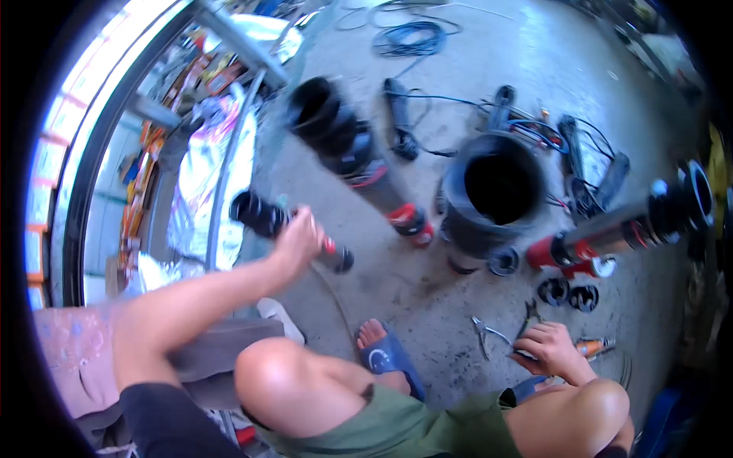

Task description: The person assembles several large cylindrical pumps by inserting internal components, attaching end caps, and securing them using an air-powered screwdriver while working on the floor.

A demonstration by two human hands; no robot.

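My left hand (298, 240) is stretched out to the left and grips a long black strut-like part (263, 216) with a red band near its lower end, held above the concrete floor. My right hand (548, 349) rests low on the floor by my right knee, its fingers closed on the handles of a pair of pliers (496, 337). An orange-handled tool (595, 347) lies just right of that hand. My knees and a blue sandal (391, 359) fill the lower middle.
A black cylindrical housing (495, 191) stands open-topped ahead. Another black and red strut (359, 153) lies left of it, and a third (626, 229) at right. Two small black rings (569, 294) lie nearby. Cables (412, 38) sprawl farther off. A metal frame (229, 153) stands left.
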